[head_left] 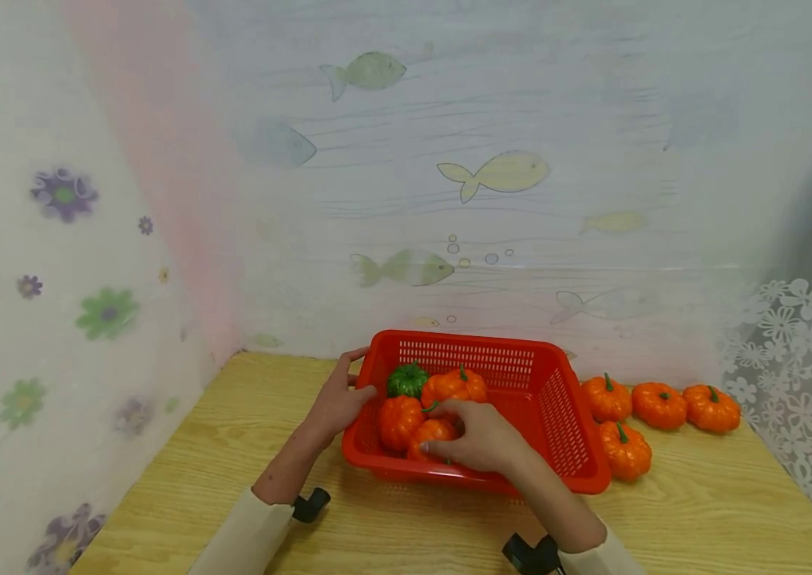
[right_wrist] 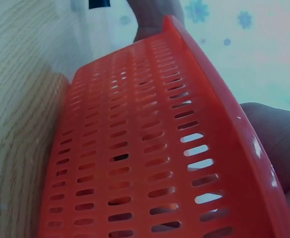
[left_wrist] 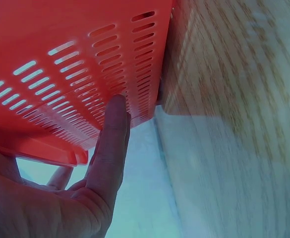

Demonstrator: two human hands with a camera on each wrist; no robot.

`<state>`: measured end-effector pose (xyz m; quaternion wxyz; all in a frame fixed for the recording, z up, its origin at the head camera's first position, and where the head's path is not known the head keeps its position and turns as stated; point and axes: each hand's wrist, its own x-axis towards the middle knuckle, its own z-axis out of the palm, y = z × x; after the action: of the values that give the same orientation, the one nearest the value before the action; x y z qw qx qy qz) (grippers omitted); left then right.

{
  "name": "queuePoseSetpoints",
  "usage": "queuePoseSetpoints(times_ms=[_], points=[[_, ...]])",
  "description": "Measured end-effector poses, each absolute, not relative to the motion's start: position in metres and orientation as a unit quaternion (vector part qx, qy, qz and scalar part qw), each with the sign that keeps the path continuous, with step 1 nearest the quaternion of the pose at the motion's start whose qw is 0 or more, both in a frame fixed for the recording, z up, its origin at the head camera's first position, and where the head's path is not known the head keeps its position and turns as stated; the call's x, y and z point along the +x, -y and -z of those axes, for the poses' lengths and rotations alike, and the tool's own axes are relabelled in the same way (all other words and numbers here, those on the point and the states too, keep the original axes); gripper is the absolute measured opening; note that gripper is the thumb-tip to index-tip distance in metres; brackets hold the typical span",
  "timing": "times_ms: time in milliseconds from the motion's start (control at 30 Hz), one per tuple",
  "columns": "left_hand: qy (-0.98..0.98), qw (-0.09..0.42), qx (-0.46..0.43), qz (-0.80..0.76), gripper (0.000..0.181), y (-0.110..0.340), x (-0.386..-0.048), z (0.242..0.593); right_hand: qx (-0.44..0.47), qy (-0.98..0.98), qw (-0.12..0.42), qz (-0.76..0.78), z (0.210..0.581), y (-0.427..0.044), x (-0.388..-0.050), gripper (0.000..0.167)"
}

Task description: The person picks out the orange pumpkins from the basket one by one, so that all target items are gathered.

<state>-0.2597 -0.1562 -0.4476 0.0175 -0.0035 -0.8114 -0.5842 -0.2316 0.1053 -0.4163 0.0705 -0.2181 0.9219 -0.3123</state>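
Pale sheeting (head_left: pixel 384 212) (printed with fish (head_left: pixel 509 172) and flowers (head_left: pixel 107 313)) rises behind a wooden table (head_left: pixel 413 531).

Left sleeve (head_left: pixel 242 539): plain cream, its cuff ending partway down the forearm.
Right sleeve (head_left: pixel 603 557): the same cream; from here I see only its end.
Left wrist camera (head_left: pixel 311 505): small, black, stubby, bent like an elbow.
Right wrist camera (head_left: pixel 531 554): black too, angular, with a squarish end.
Hands: left hand (head_left: pixel 339 403) and right hand (head_left: pixel 479 437), both bare.
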Motion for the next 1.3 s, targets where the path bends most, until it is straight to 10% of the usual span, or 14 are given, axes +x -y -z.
queuePoseSetpoints(times_ms=[1300], points=[[0.810,0.017,-0.005,0.587,0.067,0.158,-0.262,0.449,-0.250,-0.875,-0.037,0.414,0.405,-0.161,-0.209,0.057]])
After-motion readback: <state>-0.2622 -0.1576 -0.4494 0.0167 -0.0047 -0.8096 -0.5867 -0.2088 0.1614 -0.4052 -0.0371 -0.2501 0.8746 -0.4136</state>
